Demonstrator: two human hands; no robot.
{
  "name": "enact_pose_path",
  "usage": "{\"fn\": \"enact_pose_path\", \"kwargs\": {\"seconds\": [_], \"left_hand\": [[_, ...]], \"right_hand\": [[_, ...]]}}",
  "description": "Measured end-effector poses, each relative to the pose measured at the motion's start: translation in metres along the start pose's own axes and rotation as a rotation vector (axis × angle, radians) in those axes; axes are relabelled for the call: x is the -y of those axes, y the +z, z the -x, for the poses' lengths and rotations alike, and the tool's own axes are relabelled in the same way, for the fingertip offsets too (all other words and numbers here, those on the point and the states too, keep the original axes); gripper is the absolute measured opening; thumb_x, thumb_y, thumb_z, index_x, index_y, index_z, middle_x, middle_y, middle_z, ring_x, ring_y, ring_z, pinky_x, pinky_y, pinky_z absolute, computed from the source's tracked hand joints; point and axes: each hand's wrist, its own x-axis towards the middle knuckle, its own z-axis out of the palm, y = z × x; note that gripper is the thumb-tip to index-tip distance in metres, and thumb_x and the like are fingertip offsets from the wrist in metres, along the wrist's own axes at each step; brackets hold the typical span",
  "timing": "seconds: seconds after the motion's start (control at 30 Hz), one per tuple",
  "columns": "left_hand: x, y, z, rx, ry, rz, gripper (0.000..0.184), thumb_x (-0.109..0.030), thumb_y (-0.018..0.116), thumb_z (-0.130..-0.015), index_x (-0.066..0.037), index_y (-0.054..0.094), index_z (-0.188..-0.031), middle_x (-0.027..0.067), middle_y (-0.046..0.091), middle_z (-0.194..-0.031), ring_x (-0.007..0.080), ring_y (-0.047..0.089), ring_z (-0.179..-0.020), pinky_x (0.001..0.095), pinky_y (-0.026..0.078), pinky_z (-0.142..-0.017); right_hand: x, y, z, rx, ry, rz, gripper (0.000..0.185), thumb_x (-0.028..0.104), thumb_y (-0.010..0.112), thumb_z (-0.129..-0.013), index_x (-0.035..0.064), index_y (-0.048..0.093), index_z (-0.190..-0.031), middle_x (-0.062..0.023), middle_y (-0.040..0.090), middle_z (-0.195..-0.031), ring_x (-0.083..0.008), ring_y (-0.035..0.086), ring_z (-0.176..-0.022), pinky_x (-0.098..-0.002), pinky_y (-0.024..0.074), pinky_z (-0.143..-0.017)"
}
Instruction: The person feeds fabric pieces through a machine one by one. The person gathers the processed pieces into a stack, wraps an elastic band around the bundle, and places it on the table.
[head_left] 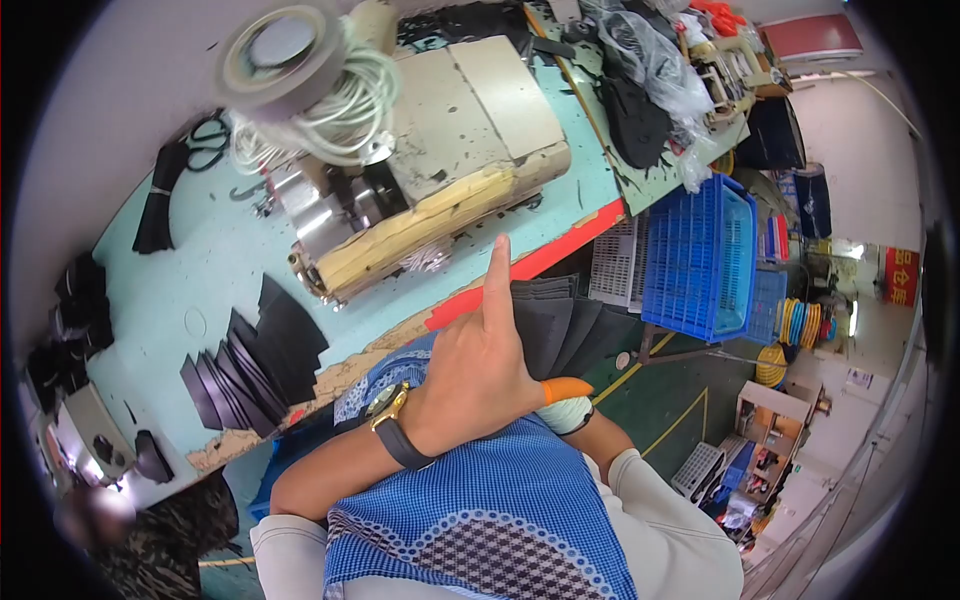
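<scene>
My left hand (478,375), with a watch (392,405) on its wrist, is in front of my body with the index finger stretched out toward the sewing machine (450,110). Its thumb side points right, where an orange finger cover (566,390) shows; the other fingers are hidden or folded. I see nothing held in it. Behind it is my right hand (568,413), in a pale glove and mostly covered, so its fingers do not show. Dark cut pieces (550,325) lie beside the left hand, below the table's red edge (560,255).
On the pale green table (150,300) lie fanned black pieces (250,365), scissors (208,140) and a black bundle (160,200). A tape roll (280,60) sits on coiled white cord (340,110). Blue crates (700,260) stand to the right; a shelf (770,440) is beyond.
</scene>
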Motion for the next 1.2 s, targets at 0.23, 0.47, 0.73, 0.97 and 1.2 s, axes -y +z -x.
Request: {"fn": "enact_pose_path", "kwargs": {"seconds": [0.23, 0.47, 0.73, 0.97, 1.2], "left_hand": [[0.027, -0.027, 0.016, -0.057, 0.151, 0.514, 0.093, -0.021, 0.088, -0.067, 0.005, 0.039, -0.140, 0.0189, 0.062, -0.117, 0.0251, 0.063, -0.106, 0.0344, 0.049, -0.091], [0.086, -0.126, 0.072, 0.260, -0.339, 0.666, 0.091, -0.056, 0.070, -0.078, 0.003, 0.042, -0.141, 0.0222, 0.049, -0.138, 0.0269, 0.053, -0.122, 0.0365, 0.040, -0.106], [0.152, -0.078, 0.095, 0.140, -0.429, 0.322, 0.032, -0.013, 0.067, -0.089, 0.000, 0.066, -0.118, 0.0116, 0.070, -0.107, 0.0164, 0.065, -0.096, 0.0283, 0.050, -0.086], [0.200, -0.065, 0.079, -0.094, -0.317, 0.021, 0.025, -0.009, 0.070, -0.084, -0.005, 0.072, -0.109, 0.0155, 0.069, -0.111, 0.0294, 0.065, -0.100, 0.0344, 0.049, -0.091], [0.152, -0.089, 0.072, -0.111, -0.202, -0.320, 0.017, -0.009, 0.074, -0.081, -0.002, 0.073, -0.096, 0.0144, 0.071, -0.099, 0.0249, 0.069, -0.090, 0.0336, 0.052, -0.082]], "right_hand": [[0.018, -0.001, -0.009, 0.131, 0.157, 0.132, 0.088, 0.027, 0.059, -0.070, -0.0058, 0.031, -0.146, -0.0189, 0.045, -0.143, -0.0299, 0.046, -0.132, -0.0365, 0.0329, -0.112], [0.040, 0.032, -0.084, 0.453, 0.350, 1.707, 0.063, 0.029, 0.066, -0.069, -0.0065, 0.058, -0.120, -0.0222, 0.066, -0.110, -0.0282, 0.066, -0.101, -0.0357, 0.0505, -0.087], [0.003, -0.007, -0.083, 0.014, 0.359, 1.543, 0.061, 0.033, 0.072, -0.083, -0.0080, 0.053, -0.123, -0.0242, 0.064, -0.111, -0.0314, 0.064, -0.102, -0.0366, 0.0508, -0.089], [0.029, 0.016, -0.085, -0.080, -0.187, 1.601, 0.030, 0.015, 0.064, -0.086, -0.0056, 0.061, -0.108, -0.0254, 0.064, -0.099, -0.0379, 0.064, -0.093, -0.0386, 0.0528, -0.080], [0.109, -0.033, -0.125, -0.341, -0.659, 2.549, 0.069, 0.034, 0.066, -0.085, -0.0067, 0.041, -0.135, -0.0273, 0.038, -0.143, -0.0434, 0.034, -0.135, -0.0550, 0.0236, -0.113]]}}
